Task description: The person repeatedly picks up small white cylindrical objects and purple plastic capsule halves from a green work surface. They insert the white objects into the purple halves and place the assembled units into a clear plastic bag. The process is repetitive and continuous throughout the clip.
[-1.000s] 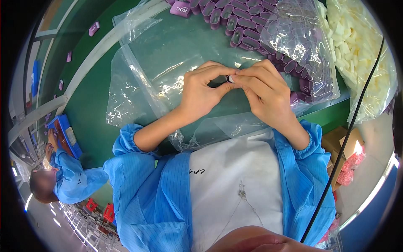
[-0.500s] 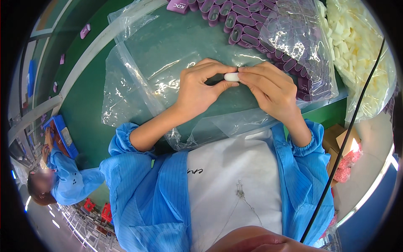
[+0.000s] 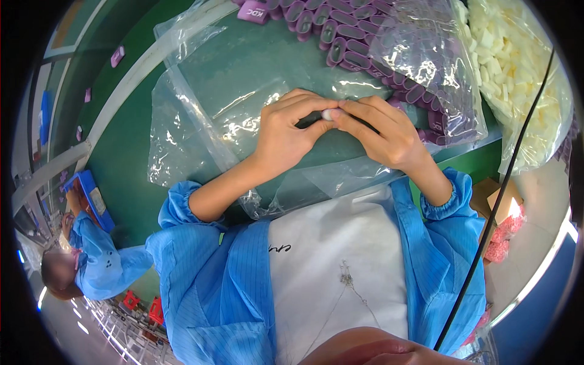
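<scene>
Over the table, my left hand [image 3: 286,128] and my right hand [image 3: 386,134] meet, fingertips against fingertips. Pinched between them is a small white rounded piece [image 3: 328,114], mostly covered by my right thumb and fingers. Inside the curl of my left thumb and fingers shows a dark shape; I cannot tell whether it joins the white piece. A sheet of clear plastic [image 3: 243,121] lies on the table under both hands. Beyond my right hand stand rows of purple oval hollow sleeves [image 3: 350,30], partly under clear plastic film [image 3: 420,48].
At the right, a clear bag holds many cream-white pieces [image 3: 508,79]. A black cable [image 3: 496,207] crosses the right side. Cardboard boxes [image 3: 502,201] stand lower right. At the left, a person in blue [image 3: 106,258] works by a blue tray [image 3: 94,198]; several purple pieces [image 3: 117,56] lie along there.
My right fingers and thumb have shifted slightly left over the white piece, so less of it shows. My right wrist has moved a little left. My left hand has stayed nearly in place.
</scene>
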{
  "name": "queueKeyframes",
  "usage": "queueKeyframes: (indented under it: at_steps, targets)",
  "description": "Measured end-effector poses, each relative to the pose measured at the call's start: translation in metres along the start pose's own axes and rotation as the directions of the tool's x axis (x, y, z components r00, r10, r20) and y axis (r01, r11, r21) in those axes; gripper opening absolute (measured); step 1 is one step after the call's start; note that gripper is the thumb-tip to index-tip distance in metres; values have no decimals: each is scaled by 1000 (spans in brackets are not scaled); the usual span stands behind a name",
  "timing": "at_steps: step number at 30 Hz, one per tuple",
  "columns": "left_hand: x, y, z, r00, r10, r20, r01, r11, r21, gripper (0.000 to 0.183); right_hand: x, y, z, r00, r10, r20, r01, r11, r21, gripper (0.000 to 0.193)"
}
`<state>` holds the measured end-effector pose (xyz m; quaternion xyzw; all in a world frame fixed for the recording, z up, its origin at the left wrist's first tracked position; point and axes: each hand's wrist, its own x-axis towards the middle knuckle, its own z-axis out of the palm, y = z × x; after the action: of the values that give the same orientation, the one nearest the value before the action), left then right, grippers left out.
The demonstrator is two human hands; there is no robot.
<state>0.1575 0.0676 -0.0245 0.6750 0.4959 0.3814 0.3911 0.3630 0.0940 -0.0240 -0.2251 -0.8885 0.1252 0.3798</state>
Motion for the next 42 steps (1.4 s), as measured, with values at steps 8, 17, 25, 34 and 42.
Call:
queueKeyframes:
  at_steps: [8, 17, 25, 34, 42]
  targets:
    - [4, 3, 2, 997, 78, -4, -78, 995, 64, 31, -3, -3, -3, 1000, 9, 15, -9, 999, -50, 35]
    - [23, -6, -94, 962, 144, -231, -62, 942, 329, 33, -20, 46, -129, 675, 523, -520, -726, 598, -340, 23]
    - [127, -169, -321, 980, -198, -17, 180, 849, 498, 44, -73, 147, -161, 524, 741, -421, -794, 245, -557, 29]
    - [111, -86, -175, 755, 623, -204, -254, 564, 785, 17, -64, 127, -157, 622, 674, -399, -684, 218, -696, 22]
    - [118, -46, -109, 876, 424, 230, -458, 580, 674, 35, -9, 44, -117, 621, 577, -531, -753, 628, -197, 18]
